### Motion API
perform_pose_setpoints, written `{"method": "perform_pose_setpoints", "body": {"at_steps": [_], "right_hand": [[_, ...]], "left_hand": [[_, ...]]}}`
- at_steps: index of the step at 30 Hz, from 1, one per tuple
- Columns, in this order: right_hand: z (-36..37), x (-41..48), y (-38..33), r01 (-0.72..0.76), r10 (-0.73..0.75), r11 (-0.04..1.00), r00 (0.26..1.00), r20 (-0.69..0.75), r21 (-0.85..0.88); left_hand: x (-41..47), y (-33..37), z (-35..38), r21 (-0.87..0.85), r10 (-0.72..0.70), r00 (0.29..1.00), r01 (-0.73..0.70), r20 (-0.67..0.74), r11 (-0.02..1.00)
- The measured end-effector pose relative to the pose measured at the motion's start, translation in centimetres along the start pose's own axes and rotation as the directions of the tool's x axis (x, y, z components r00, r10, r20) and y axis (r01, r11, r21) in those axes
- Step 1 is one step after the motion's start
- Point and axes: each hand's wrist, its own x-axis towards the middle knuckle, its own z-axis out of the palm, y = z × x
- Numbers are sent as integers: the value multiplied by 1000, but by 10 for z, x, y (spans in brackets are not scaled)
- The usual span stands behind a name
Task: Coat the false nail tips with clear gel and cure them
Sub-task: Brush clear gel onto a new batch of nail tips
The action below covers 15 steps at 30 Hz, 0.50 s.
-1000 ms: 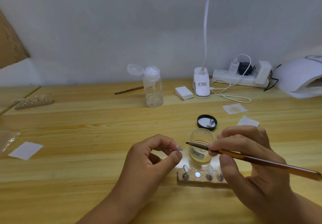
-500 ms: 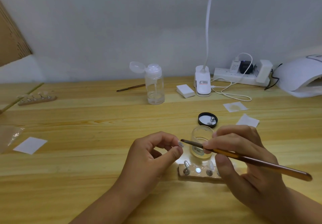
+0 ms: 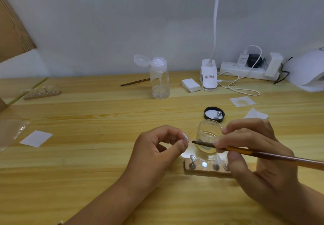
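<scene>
The left hand [image 3: 154,152] pinches a nail tip [image 3: 185,136] between thumb and forefinger just left of the jar [image 3: 207,130], probably to steady it for coating. The right hand [image 3: 254,152] grips the brush [image 3: 280,158] pen-style, its shaft lying nearly level across the jar with the bristles pointing left at the tip.

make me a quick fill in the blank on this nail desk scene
1. The left hand pinches a small clear false nail tip, and the right hand grips a thin brown-handled ___.
2. The round black lid lies ___ the clear glass jar, nearer the wall.
3. The flip cap of the clear plastic bottle is ___.
Missing words: brush; behind; open.
</scene>
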Motion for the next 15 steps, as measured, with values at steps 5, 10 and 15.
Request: {"method": "perform_pose_setpoints", "body": {"at_steps": [5, 10, 15], "right_hand": [[2, 0, 1, -22, 22, 999, 1000, 17, 25], [2, -1, 2, -24, 23, 1000, 999, 36, 17], [1, 0, 1, -29, 29, 1000, 1000, 5, -5]], "left_hand": [[-1, 1, 1, 19, -10, 1000, 10, 3, 1000], [-1, 1, 1, 21, -24, 1000, 24, -10, 999], [-2, 3, 2, 23, -17, 1000, 17, -4, 1000]]}}
